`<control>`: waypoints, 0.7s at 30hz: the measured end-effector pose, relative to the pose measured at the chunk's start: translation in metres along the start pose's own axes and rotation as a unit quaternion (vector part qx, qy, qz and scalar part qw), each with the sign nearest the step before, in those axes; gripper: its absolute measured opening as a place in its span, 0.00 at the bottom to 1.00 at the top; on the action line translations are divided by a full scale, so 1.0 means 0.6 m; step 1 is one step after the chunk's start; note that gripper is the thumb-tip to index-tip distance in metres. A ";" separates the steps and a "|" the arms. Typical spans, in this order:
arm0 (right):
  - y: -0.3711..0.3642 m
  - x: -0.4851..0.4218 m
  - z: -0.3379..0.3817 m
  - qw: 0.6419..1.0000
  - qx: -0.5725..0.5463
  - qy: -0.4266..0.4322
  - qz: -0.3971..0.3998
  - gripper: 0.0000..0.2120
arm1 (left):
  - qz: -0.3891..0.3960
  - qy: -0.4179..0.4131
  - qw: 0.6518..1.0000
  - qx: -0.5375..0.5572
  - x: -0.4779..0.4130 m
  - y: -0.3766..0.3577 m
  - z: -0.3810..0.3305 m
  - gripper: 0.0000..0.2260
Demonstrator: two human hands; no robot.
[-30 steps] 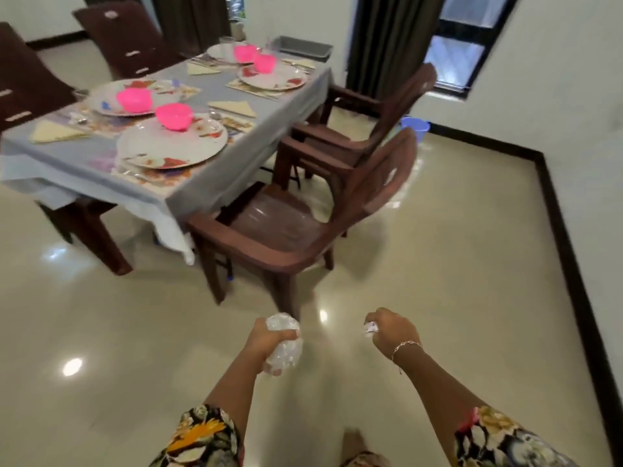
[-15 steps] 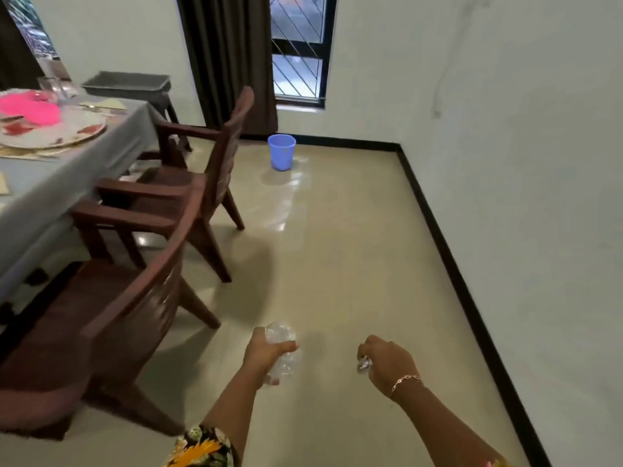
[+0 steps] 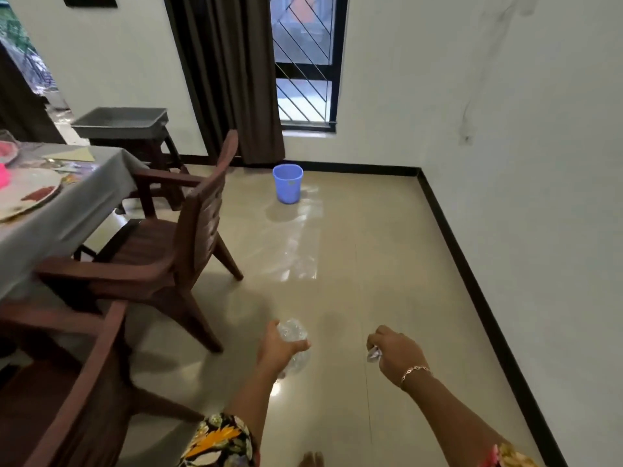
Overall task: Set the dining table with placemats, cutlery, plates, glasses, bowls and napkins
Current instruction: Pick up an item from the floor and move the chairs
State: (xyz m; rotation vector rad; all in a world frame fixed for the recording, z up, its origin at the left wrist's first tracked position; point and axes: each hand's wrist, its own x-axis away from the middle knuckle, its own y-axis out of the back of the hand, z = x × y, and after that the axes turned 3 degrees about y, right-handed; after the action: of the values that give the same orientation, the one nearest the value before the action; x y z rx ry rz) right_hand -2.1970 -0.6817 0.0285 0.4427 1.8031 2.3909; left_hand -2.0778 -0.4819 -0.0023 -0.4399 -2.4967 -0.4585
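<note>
Grey-clothed dining table [image 3: 67,214], far left of view: laid, bearing a round floral plate [image 3: 27,193] and a folded yellow napkin [image 3: 72,155]. Both hands are off it, over bare floor. Left hand [image 3: 278,348] is curled round a crumpled clear plastic wrapper [image 3: 293,332]; right hand [image 3: 394,352] is closed, pinching a small crumpled scrap [image 3: 373,354]. Judged step: clearing packaging waste. The next move calls for walking ahead to the blue plastic bin [image 3: 287,183] under the window, passing the brown armchair [image 3: 188,230].
</note>
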 end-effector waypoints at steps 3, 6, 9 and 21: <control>0.044 -0.135 -0.027 1.000 0.009 0.007 -0.016 0.14 | -0.002 -0.022 1.000 -0.004 -0.097 -0.012 -0.096 0.34; 0.077 -0.256 -0.046 1.000 0.007 -0.001 -0.024 0.16 | -0.011 -0.022 1.000 -0.002 -0.190 -0.021 -0.181 0.35; 0.090 -0.370 -0.071 0.999 -0.002 0.016 -0.033 0.15 | -0.022 -0.031 0.999 -0.020 -0.289 -0.030 -0.246 0.36; 0.216 -0.932 -0.185 0.997 0.003 0.074 -0.028 0.15 | -0.076 -0.038 0.996 -0.036 -0.711 -0.072 -0.585 0.32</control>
State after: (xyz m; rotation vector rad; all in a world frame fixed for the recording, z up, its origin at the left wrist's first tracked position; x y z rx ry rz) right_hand -1.6874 -0.9687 0.0337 0.2163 1.8546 2.4397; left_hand -1.5954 -0.7534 0.0184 -0.3010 -2.6043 -0.6043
